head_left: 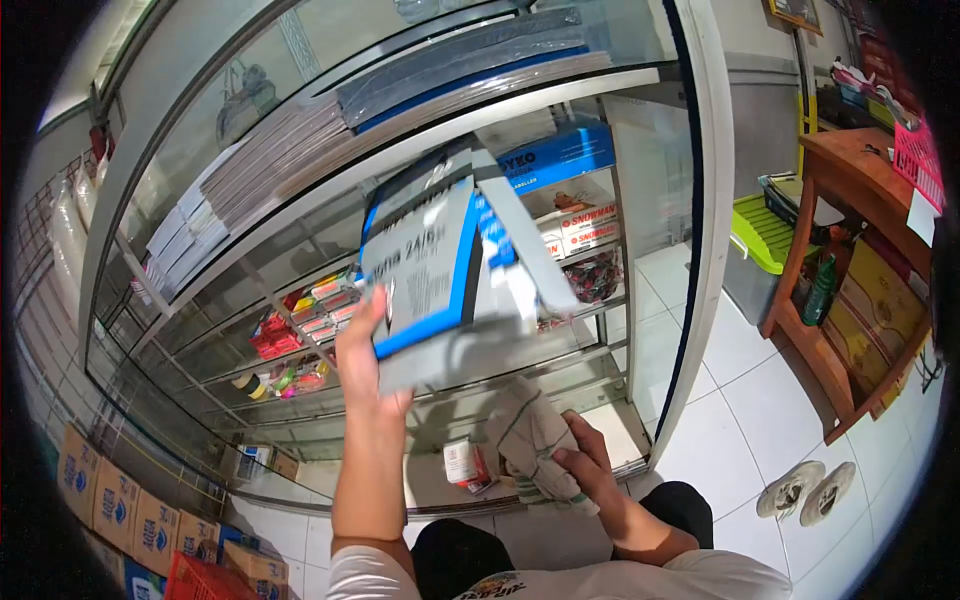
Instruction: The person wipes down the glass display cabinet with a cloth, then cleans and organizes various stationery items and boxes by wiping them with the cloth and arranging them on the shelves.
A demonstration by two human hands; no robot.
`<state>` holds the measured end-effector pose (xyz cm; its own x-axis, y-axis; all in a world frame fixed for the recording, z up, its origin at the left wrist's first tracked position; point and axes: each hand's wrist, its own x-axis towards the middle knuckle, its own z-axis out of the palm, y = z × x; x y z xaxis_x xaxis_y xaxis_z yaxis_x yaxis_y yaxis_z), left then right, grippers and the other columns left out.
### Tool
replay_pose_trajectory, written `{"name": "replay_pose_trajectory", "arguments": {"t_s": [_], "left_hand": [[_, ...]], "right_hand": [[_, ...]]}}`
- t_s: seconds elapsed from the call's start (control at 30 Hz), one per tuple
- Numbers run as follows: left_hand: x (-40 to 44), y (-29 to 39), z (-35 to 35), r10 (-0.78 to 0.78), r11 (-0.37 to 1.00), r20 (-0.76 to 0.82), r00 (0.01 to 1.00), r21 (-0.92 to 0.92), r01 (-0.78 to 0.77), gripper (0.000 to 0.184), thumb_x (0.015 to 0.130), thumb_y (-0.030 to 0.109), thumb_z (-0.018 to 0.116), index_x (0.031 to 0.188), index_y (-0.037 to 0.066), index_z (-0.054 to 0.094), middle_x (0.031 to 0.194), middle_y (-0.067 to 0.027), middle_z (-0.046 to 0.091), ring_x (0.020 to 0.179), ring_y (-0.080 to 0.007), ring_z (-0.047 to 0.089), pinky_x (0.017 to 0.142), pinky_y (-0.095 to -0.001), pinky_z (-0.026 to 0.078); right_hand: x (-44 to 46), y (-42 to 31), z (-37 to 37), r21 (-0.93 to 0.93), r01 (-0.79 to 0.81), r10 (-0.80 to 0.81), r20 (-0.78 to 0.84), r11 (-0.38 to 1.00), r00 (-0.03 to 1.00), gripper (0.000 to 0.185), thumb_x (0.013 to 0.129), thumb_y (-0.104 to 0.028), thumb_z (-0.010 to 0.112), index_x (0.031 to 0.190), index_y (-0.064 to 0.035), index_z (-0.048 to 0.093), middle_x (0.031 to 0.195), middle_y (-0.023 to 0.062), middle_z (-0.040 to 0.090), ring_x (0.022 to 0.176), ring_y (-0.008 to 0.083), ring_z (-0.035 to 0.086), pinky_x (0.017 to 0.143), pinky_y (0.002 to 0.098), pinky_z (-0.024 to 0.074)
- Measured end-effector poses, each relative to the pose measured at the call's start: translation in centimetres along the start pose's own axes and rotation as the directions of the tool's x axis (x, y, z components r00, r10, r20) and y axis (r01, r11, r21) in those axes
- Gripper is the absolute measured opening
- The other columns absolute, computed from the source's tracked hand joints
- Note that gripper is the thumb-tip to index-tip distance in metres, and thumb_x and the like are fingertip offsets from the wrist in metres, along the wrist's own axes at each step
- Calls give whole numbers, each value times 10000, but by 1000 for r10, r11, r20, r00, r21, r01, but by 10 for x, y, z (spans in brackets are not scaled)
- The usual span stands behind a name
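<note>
Holds a grey-and-blue box (425, 265) tilted before the cabinet (712, 200), with long axis rising rightward and flap (528, 238) slanting down right. Clasps its lower left edge in the partly curled left hand (364, 352); bunches a checked cloth (532, 440) in the closed right hand (588, 458), near a white-and-red carton (461, 463).

Peripheral furnishings and stock on a white tiled floor (738, 425).
Right: a wooden table (845, 160) bears a pink basket (918, 165); a green bottle (819, 292) stands upright on its lower shelf; a green-lidded container (765, 237) sits beside it; a pair of shoes (806, 492) lies nearby. Lower left: AQUA cartons (115, 503), a red crate (197, 578).
</note>
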<state>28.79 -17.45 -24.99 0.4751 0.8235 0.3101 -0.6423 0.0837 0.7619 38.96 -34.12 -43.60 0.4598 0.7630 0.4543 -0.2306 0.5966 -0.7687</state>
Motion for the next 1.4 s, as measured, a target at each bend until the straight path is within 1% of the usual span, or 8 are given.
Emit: {"name": "replay_pose_trajectory", "arguments": {"t_s": [0.17,0.37,0.7,0.77,0.83,1.0,1.17,1.4], "left_hand": [[91,0,34,-166,965,6,986,-207,164,214,885,109,554,1033,-45,557,912,-144,633,747,-232,625,697,-334,555],[199,-25,37,68,799,318,946,551,-243,153,869,90,537,975,-10,582,866,-151,616,774,-241,607,645,-370,534],[303,-47,54,-638,762,40,769,-115,638,276,872,152,501,1064,-30,580,1003,-163,636,908,-274,598,747,-378,503],[310,-70,44,-227,938,239,944,314,146,319,880,203,494,1088,-23,578,1063,-170,624,953,-279,592,786,-365,492],[310,-92,30,94,719,568,818,529,-450,363,887,255,487,1112,-16,576,1122,-177,612,998,-284,585,824,-352,480],[244,-64,53,-188,973,510,840,-24,232,428,887,330,467,1138,0,573,1174,-168,592,1023,-294,579,874,-356,458],[253,-81,55,-98,986,501,860,164,17,597,888,547,378,1235,87,534,1170,-88,602,902,-254,560,790,-297,397],[229,-77,60,-106,988,510,853,154,31,462,901,378,467,1194,28,542,1170,-136,604,1029,-234,584,891,-314,446]], "right_hand": [[1,0,-7,-4,-6,6,78,1000,997,308,796,-42,500,1098,21,501,997,72,573,862,148,463,789,268,366],[-2,-3,-9,9,-57,56,58,998,997,286,800,-48,496,1077,21,506,975,69,570,839,145,460,767,266,370],[4,-1,-18,23,-27,27,28,999,999,279,800,-6,502,1077,22,510,975,80,570,849,155,464,774,274,375],[8,0,-21,20,-18,17,46,1000,999,285,800,0,509,1084,22,510,984,85,572,860,155,467,784,279,376],[6,1,-22,21,-12,11,62,1000,998,290,800,6,516,1090,22,511,994,89,575,870,155,471,793,283,378],[5,-2,-19,-56,-41,45,73,998,996,285,807,-7,521,1090,17,510,998,91,574,869,158,475,795,278,379],[5,0,-11,-133,-72,84,87,988,993,291,808,3,514,1099,16,503,999,93,572,858,160,476,795,268,380],[1,5,1,-172,-145,163,95,974,982,279,788,20,506,1067,17,513,962,85,570,842,154,471,781,258,380]]}}
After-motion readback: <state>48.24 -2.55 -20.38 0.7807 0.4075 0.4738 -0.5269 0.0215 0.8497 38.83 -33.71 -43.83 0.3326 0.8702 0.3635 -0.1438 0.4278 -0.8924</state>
